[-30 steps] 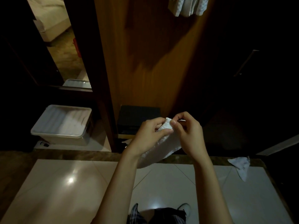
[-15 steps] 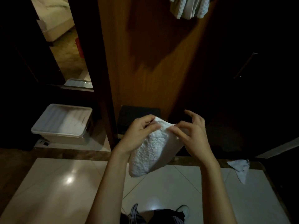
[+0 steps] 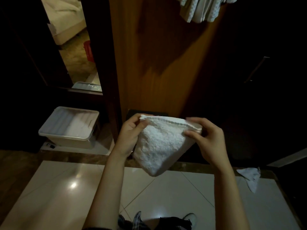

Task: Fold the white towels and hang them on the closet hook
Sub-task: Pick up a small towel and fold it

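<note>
Both hands pinch one white towel (image 3: pixel 159 143) by its top edge; left hand (image 3: pixel 131 133) at one corner; right hand (image 3: pixel 206 138) at the other.

The left hand (image 3: pixel 131 130) pinches the upper left corner of a white towel (image 3: pixel 159 145) and the right hand (image 3: pixel 206 138) pinches its upper right corner, the hemmed top edge stretched between them; the folded body sags below both hands to a rounded point. Left of the left hand sits a lidded plastic bin (image 3: pixel 69 128). Above the right hand hang pale towels (image 3: pixel 201 9) against a wooden panel (image 3: pixel 159 63). Below and right of the right hand lies a crumpled cloth (image 3: pixel 250 176) on the tiled floor (image 3: pixel 66 188)
</note>
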A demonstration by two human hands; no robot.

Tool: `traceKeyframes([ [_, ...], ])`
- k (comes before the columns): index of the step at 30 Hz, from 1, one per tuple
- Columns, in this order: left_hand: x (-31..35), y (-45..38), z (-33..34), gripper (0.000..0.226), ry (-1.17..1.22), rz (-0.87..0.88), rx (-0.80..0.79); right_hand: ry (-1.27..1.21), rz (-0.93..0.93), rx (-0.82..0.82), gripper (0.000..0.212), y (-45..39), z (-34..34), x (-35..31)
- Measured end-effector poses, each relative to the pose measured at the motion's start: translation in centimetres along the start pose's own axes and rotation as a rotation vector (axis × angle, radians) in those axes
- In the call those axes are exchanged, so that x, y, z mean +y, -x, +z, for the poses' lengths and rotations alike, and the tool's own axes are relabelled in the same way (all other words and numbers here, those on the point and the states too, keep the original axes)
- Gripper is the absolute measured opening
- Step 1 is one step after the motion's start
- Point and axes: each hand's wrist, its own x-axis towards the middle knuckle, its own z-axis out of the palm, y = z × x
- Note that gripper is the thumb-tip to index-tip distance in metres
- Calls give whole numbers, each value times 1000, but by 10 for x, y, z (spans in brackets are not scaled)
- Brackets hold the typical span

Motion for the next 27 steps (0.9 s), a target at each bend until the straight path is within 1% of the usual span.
traceKeyframes([
  [1, -2, 1, -1, 15, -53, -13, -10, 116, 27, 9, 42, 1, 0, 1],
  [2, -6, 3, -1, 15, -81, -31, -23, 161, 75, 7, 48, 3, -2, 3],
  [3, -6, 5, -2, 15, -60, -39, -33, 81, 106, -9, 48, 4, -6, 5],
  [5, -2, 3, -4, 14, -8, -55, -26, -214, 157, -58, 32, 3, -13, 2],
  [6, 0, 2, -5, 12, -24, -73, -25, -244, 164, -53, 24, 3, -14, 2],
  [8, -2, -1, -4, 14, -49, -67, -60, -130, 166, -2, 14, 3, -13, 7],
  [9, -4, -1, -3, 14, -38, -63, -71, -168, 182, 13, 11, 4, -12, 10],
  [11, -6, -1, -1, 13, 23, -65, -68, -317, 238, -10, 11, 4, -8, 8],
  [12, -9, -1, -2, 13, 28, -71, -70, -344, 254, -1, 13, 4, -9, 10],
  [14, -10, -1, -4, 17, 11, -68, -91, -316, 254, 36, 13, 4, -12, 11],
  [17, -6, -4, -10, 20, 40, -53, -76, -479, 278, -30, 13, 5, -7, 9],
  [18, -6, -5, -10, 16, 2, -55, -64, -491, 281, 16, 12, 4, -3, 10],
  [19, -5, -5, -8, 12, -62, -66, -53, -431, 264, 99, 15, 3, 1, 10],
  [20, -8, -6, -6, 12, -126, -71, -41, -344, 237, 187, 18, 2, 5, 9],
  [21, -10, -6, -5, 15, -152, -85, -23, -305, 230, 240, 20, 1, 8, 8],
  [23, -14, -5, -2, 12, -31, -131, 24, -383, 239, 249, 19, -1, 11, 7],
  [24, -18, -3, -2, 25, 75, -171, 45, -440, 263, 229, 17, -1, 12, 8],
  [25, -20, 0, -2, 45, 188, -226, 63, -481, 286, 212, 15, -1, 12, 7],
  [26, -23, 3, -2, 63, 287, -280, 45, -515, 301, 202, 11, -1, 13, 6],
  [27, -24, 6, -1, 77, 361, -334, -7, -569, 322, 192, 8, -2, 16, 4],
])
